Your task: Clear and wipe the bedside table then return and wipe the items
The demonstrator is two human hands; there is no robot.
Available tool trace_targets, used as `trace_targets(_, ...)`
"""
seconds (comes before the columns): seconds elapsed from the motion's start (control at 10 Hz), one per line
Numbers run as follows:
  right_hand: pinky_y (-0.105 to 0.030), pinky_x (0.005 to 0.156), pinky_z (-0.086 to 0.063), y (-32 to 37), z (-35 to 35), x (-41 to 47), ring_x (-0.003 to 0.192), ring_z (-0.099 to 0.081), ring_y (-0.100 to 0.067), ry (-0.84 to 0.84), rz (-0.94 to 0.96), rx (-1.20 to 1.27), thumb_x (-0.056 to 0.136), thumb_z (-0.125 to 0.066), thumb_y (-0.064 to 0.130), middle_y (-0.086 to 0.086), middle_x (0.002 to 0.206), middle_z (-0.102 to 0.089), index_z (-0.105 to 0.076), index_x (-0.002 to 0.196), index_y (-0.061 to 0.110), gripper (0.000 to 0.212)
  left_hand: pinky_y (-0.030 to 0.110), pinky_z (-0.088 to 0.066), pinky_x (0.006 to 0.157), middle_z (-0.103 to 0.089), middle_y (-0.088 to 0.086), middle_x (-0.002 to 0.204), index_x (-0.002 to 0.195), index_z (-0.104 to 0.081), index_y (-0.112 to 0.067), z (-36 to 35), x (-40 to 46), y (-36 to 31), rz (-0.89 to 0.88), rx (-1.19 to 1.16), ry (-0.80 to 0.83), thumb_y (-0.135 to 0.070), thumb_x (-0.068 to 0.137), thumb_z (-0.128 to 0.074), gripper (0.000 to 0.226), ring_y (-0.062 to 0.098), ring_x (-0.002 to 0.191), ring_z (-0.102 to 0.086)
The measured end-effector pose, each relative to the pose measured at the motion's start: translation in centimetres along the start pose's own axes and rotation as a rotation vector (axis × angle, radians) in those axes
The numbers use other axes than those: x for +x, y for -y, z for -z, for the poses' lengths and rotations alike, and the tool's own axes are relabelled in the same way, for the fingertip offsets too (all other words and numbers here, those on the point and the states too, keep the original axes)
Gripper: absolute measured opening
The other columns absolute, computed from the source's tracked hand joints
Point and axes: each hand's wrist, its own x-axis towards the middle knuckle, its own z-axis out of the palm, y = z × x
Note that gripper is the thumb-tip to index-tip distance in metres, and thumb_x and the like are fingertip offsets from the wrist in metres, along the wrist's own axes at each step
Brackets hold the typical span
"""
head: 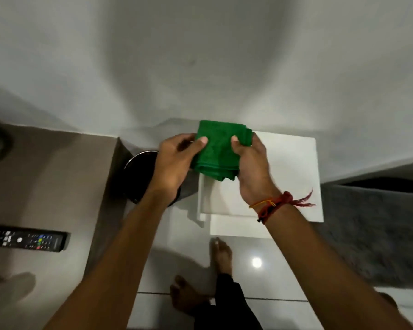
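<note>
A folded green cloth point(218, 151) is held up between both hands above the left part of the white bedside table point(293, 167). My left hand point(174, 163) pinches its left edge with thumb on top. My right hand point(250, 167), with red thread bands at the wrist, grips its right edge. The table top beneath shows no items on it. A white drawer front or lower shelf point(239, 228) juts out under the table's near edge.
A black round bin point(138, 170) stands on the floor left of the table, partly behind my left arm. A brown surface point(45, 186) at left carries a black remote control point(25, 238). A grey rug point(372, 234) lies right. My bare feet point(221, 253) stand on glossy tiles.
</note>
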Motion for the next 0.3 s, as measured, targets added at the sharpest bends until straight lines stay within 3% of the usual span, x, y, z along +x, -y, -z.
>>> trace_targets(0.1, -0.051, 0.096, -0.058, 0.3, 6.9, 0.6, 0.107, -0.070, -0.031, -0.168, 0.084, -0.214, 0.097, -0.060, 0.015, -0.011, 0.115, -0.073, -0.065, 0.119, 0.011, 0.023, 0.038, -0.063, 0.080, -0.077, 0.012, 0.098, 0.114, -0.074, -0.008, -6.2, -1.0, 1.3, -0.033, 0.236, 0.040, -0.021, 0.088, -0.078, 0.029, 0.029, 0.089, -0.076)
trace_targets(0.2, -0.047, 0.098, -0.056, 0.0, 10.9, 1.1, 0.108, -0.067, -0.029, -0.138, 0.152, -0.465, 0.095, -0.061, 0.014, -0.010, 0.115, -0.070, -0.064, 0.122, 0.011, 0.027, 0.024, -0.058, 0.072, -0.077, 0.009, 0.101, 0.112, -0.071, -0.006, -10.0, -2.1, 2.4, -0.099, 0.558, -0.022, -0.028, 0.091, -0.075, 0.031, 0.020, 0.084, -0.072)
trace_targets(0.3, -0.040, 0.100, -0.050, 1.2, 12.3, 1.3, 0.115, -0.057, -0.036, -0.052, 0.214, -0.860, 0.094, -0.062, 0.017, -0.018, 0.123, -0.057, -0.054, 0.131, 0.005, 0.040, 0.026, -0.052, 0.071, -0.075, 0.013, 0.105, 0.111, -0.066, -0.004, -11.3, -3.3, 1.4, -0.136, 0.873, -0.124, -0.040, 0.095, -0.067, 0.040, 0.027, 0.091, -0.070)
